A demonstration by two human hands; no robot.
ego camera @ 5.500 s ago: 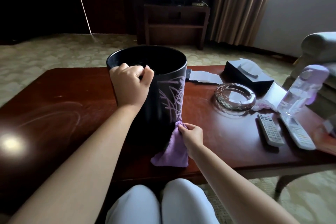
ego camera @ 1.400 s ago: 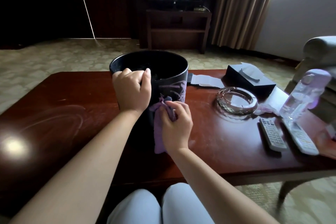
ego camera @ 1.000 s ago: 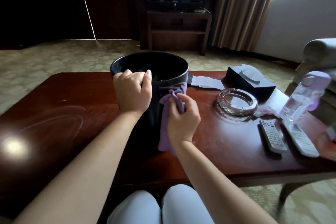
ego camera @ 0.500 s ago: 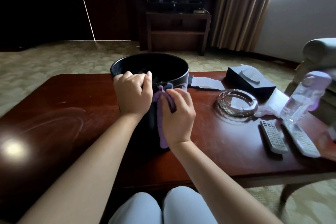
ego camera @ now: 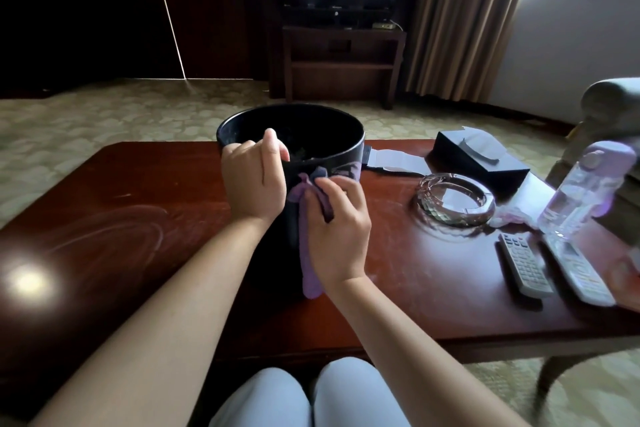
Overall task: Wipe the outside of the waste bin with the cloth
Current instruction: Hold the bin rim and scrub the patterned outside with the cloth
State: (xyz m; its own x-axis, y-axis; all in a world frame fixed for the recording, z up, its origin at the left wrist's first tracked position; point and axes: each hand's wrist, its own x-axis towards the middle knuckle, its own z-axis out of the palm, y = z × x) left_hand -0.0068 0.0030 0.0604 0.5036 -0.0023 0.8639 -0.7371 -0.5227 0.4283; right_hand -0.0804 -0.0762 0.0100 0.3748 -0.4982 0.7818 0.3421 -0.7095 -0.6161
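A black round waste bin (ego camera: 346, 135) with a pale leaf pattern stands upright on the dark red wooden table (ego camera: 138, 204). My left hand (ego camera: 254, 184) grips the bin's near rim, thumb hooked over the edge. My right hand (ego camera: 337, 229) holds a purple cloth (ego camera: 308, 267) and presses it against the bin's near side just under the rim. The cloth's loose end hangs down the wall. Most of the bin's near wall is hidden behind my hands and forearms.
To the right on the table lie a glass ashtray (ego camera: 455, 199), a black tissue box (ego camera: 481, 159), two remote controls (ego camera: 524, 265), a clear bottle with a purple cap (ego camera: 581, 191) and a pale paper strip (ego camera: 391, 160). An armchair (ego camera: 613, 107) stands at the far right. My knees (ego camera: 304, 399) are under the table's near edge.
My right hand has carried the cloth from the bin's base up to just under the rim and rubbed it sideways there. My left hand has stayed on the rim.
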